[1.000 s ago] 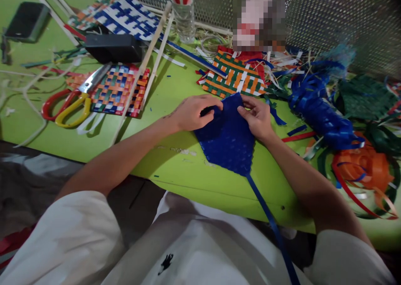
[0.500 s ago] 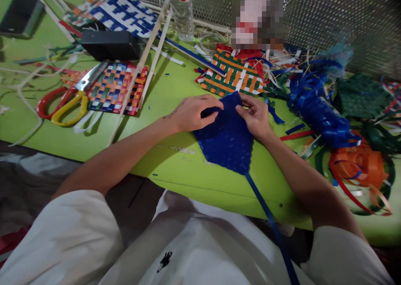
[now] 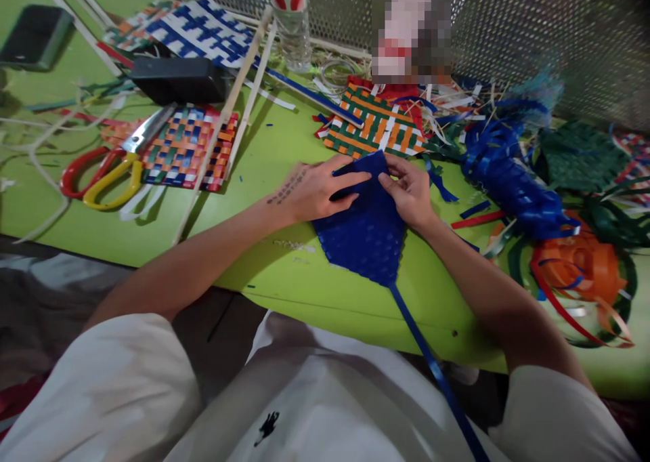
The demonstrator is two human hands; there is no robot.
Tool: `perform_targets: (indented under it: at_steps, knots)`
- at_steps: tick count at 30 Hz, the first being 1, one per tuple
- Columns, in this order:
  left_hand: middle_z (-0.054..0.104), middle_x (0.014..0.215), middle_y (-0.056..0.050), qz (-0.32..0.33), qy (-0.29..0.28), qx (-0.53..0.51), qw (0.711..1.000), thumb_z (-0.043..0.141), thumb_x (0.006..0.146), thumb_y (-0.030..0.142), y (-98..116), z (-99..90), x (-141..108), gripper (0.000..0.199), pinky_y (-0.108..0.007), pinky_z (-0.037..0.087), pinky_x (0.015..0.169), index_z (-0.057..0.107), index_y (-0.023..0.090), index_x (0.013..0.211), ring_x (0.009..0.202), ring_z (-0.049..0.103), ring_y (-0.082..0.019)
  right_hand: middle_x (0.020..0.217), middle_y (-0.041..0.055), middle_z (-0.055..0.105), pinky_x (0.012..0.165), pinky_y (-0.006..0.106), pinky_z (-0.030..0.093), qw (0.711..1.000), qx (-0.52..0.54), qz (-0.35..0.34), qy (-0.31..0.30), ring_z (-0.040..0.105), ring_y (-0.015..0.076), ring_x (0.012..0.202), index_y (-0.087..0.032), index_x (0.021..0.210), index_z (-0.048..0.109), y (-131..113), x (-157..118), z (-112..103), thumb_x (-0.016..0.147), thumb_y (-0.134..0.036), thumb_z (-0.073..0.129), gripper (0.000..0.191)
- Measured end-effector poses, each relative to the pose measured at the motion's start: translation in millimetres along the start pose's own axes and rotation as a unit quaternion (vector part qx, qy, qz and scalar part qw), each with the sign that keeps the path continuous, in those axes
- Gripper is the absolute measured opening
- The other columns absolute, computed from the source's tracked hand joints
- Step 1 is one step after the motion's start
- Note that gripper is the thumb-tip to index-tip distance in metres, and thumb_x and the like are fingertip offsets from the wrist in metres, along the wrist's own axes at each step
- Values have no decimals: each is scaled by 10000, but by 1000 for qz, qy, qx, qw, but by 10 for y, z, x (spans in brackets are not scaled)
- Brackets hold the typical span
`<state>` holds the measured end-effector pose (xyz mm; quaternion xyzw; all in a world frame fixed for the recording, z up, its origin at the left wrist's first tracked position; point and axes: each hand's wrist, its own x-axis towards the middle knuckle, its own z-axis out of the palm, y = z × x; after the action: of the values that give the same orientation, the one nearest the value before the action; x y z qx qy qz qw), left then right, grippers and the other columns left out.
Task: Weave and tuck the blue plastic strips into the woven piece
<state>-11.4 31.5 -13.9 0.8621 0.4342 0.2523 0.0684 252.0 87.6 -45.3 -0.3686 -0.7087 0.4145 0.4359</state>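
A dark blue woven piece (image 3: 361, 235) lies on the green table, its upper corner between my hands. From its lower corner a long blue strip (image 3: 431, 367) runs down over the table edge and my shirt. My left hand (image 3: 328, 190) rests on the upper left part of the weave, with its index finger stretched across the surface and the other fingers partly bent. On the right edge near the top, my right hand (image 3: 410, 191) grips the weave, thumb on top and fingers curled behind it.
Red-and-yellow scissors (image 3: 114, 167), a multicoloured woven mat (image 3: 190, 147), a black box (image 3: 177, 79) and wooden sticks (image 3: 223, 120) lie left. A bottle (image 3: 290, 25) stands behind. An orange-green weave (image 3: 376, 120), blue strip bundle (image 3: 512, 177) and orange roll (image 3: 583, 259) lie right.
My left index finger has stretched further right across the weave, and the hand has shifted slightly right. My right hand keeps its grip. The view has moved a little.
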Motion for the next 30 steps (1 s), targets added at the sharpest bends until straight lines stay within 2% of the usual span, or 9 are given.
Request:
perform_targets:
  at_steps: [2,4,7,10,13,15,21,26,30]
  knots:
    - [746,1579,-117,-8,13,-18,1000,642,1078,438,5,-5,0,475,-360,604,902,767,307,1518,1236,815,-302,1339,101,857,1118,593,694,1000,1,3,3,813,382,1277,-316,1305,818,-12,-14,26,923,-852,806,659]
    - [778,1521,-124,-32,30,-61,997,627,1084,453,-4,-11,9,496,-363,610,934,719,259,1532,1231,819,-295,1274,95,859,1052,575,721,1000,2,12,8,835,355,1174,-314,1335,781,-18,-29,42,920,-848,815,678]
    - [821,1413,-135,-81,38,-149,985,635,1072,434,-37,-24,33,514,-349,619,932,648,214,1537,1242,819,-289,1101,52,821,789,468,748,999,5,33,4,820,285,949,-337,1335,705,-26,-45,53,920,-800,847,638]
    - [813,1445,-130,-82,21,-162,983,615,1080,380,-67,-39,50,480,-346,625,923,656,224,1532,1189,825,-268,1154,50,777,628,358,672,999,-2,33,-14,797,260,965,-339,1220,678,-54,-47,59,877,-751,911,584]
    - [767,1543,-126,-43,-6,-125,991,571,1111,345,-72,-51,48,464,-381,617,1055,689,236,1546,1284,795,-278,1307,64,757,590,307,614,998,-8,29,-58,784,238,995,-328,1223,667,-97,-44,58,890,-720,917,572]
    - [769,1528,-129,-29,-23,-118,992,557,1128,345,-64,-54,41,445,-386,604,1098,713,238,1531,1340,773,-289,1325,64,741,557,279,566,997,-5,26,-77,777,224,986,-327,1243,647,-121,-43,57,913,-705,907,565]
    - [768,1489,-124,-30,-54,-132,989,483,1157,329,-35,-65,36,433,-386,577,1104,691,239,1527,1294,767,-280,1067,15,635,530,225,428,996,13,11,-93,728,184,924,-291,1111,567,-137,-63,87,965,-614,890,479]
    - [776,1449,-116,-49,-72,-160,983,437,1168,326,-38,-85,55,416,-383,559,1103,711,233,1466,1246,761,-265,1045,5,598,529,224,355,994,19,14,-104,677,156,864,-286,1109,535,-137,-79,104,996,-564,862,443]
    - [775,1459,-121,-44,-72,-220,972,473,1135,268,-51,-107,71,390,-380,538,1170,720,198,1429,1317,735,-258,1031,2,575,507,232,321,994,22,15,-101,641,143,809,-287,1101,535,-138,-72,96,1001,-594,845,448]
